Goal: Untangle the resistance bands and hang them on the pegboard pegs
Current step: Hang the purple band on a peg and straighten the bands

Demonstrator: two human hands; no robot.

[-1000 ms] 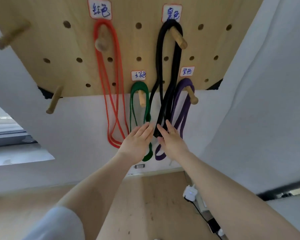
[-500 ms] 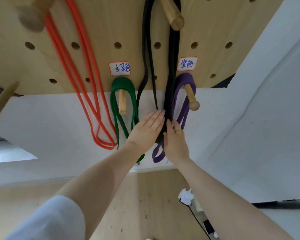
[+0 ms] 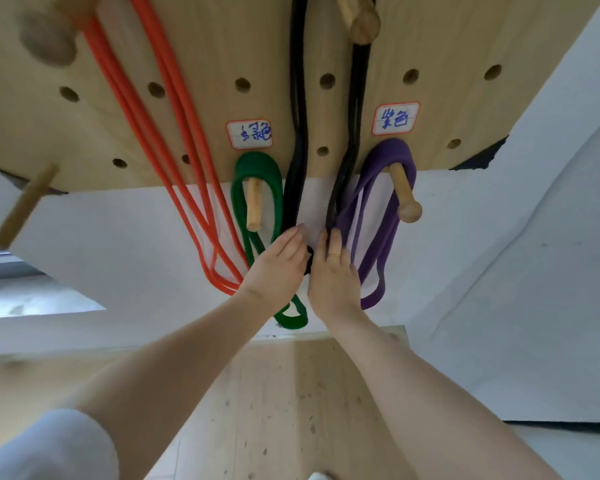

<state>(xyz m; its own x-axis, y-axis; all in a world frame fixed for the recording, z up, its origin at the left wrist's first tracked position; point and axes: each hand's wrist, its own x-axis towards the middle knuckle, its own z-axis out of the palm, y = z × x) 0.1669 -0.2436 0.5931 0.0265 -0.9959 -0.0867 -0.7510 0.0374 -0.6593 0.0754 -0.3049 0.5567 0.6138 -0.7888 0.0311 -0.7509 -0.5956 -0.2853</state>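
Observation:
Four bands hang from wooden pegs on the pegboard [image 3: 208, 64]. The orange band [image 3: 174, 133] is at the left. The green band [image 3: 257, 168] and the purple band [image 3: 392, 157] are on the lower pegs. The long black band [image 3: 298, 133] hangs between those two. My left hand [image 3: 274, 268] lies flat over the black band's left strands, partly covering the green band. My right hand [image 3: 333, 275] lies flat over its right strands, beside the purple band. All fingers are straight and the thumbs are hidden. A bit of the black loop [image 3: 309, 261] shows between my hands.
A bare peg [image 3: 25, 206] sticks out at the pegboard's lower left. White wall surrounds the board and wooden floor lies below. Paper labels [image 3: 250, 134] sit above the green and purple pegs.
The view has moved closer to the board. My hands have slid up onto the black band's lower end, and its two sides now hang apart with white wall showing between them.

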